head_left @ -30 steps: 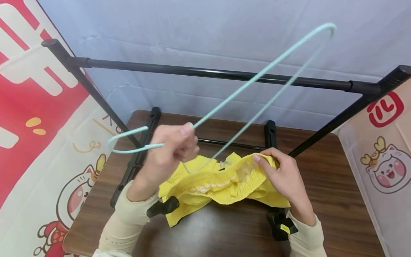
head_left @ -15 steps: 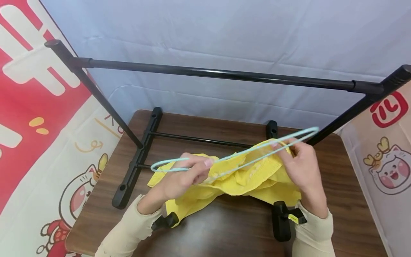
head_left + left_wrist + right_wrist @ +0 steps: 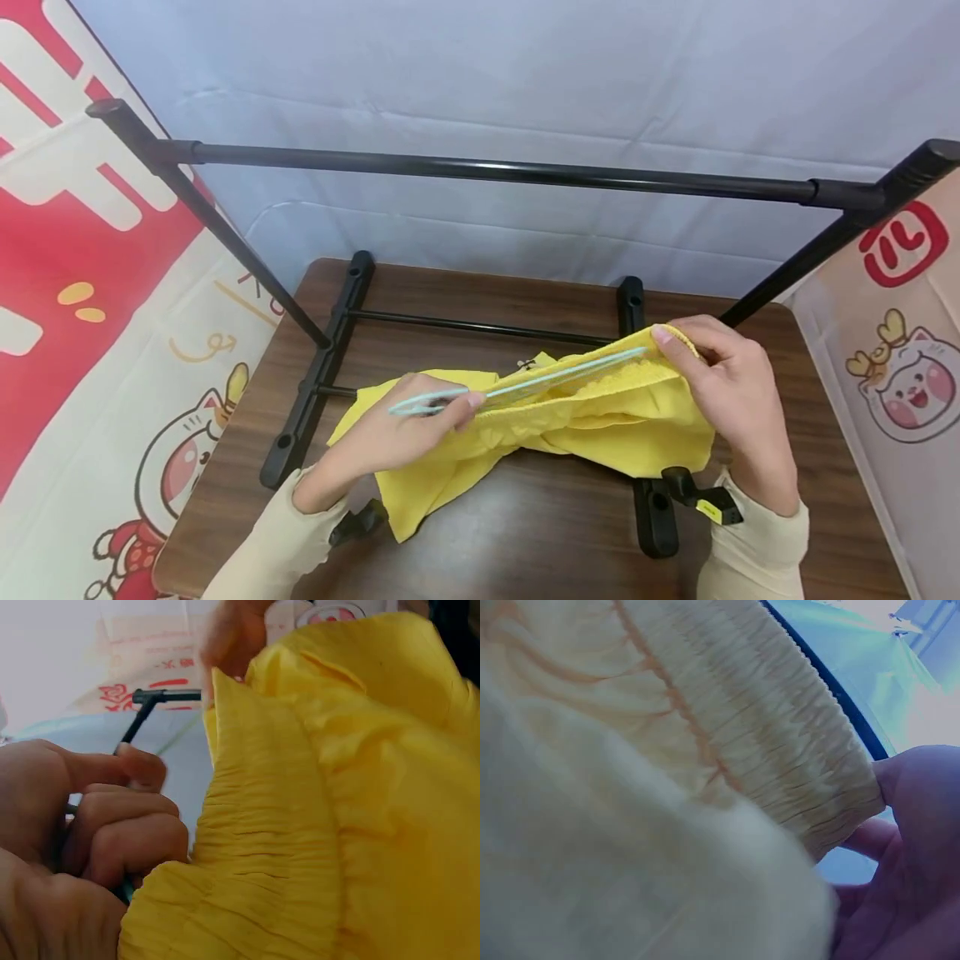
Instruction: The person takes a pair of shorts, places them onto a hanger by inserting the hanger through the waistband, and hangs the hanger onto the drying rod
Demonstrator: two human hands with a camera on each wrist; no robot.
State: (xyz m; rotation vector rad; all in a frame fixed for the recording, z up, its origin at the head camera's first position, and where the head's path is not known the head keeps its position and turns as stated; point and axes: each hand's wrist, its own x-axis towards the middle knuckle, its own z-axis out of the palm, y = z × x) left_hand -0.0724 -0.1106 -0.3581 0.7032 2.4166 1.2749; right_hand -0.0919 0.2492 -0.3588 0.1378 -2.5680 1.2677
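Yellow shorts (image 3: 622, 429) with a gathered elastic waistband (image 3: 259, 817) are held up off the table at the right end. My left hand (image 3: 401, 425) grips a mint-green wire hanger (image 3: 555, 377) close to its hook, fingers curled round it. The hanger lies almost flat along the waist opening, its far end inside the waistband at the right. With thumb and fingers my right hand (image 3: 731, 379) pinches the right end of the waistband. In the right wrist view that waistband (image 3: 780, 727) runs into the grip of the hand. The hanger's lower side is hidden by cloth.
A black garment rack stands on the brown wooden table (image 3: 480, 533), its top bar (image 3: 480, 169) above and behind the hands. A rack foot (image 3: 318, 375) lies left of the shorts; another foot (image 3: 655, 517) is partly covered. Printed cloth walls flank the table.
My left hand has lowered the hanger from upright to nearly flat, and its far end has gone into the waistband. My right hand, holding the waistband, has moved right, stretching it.
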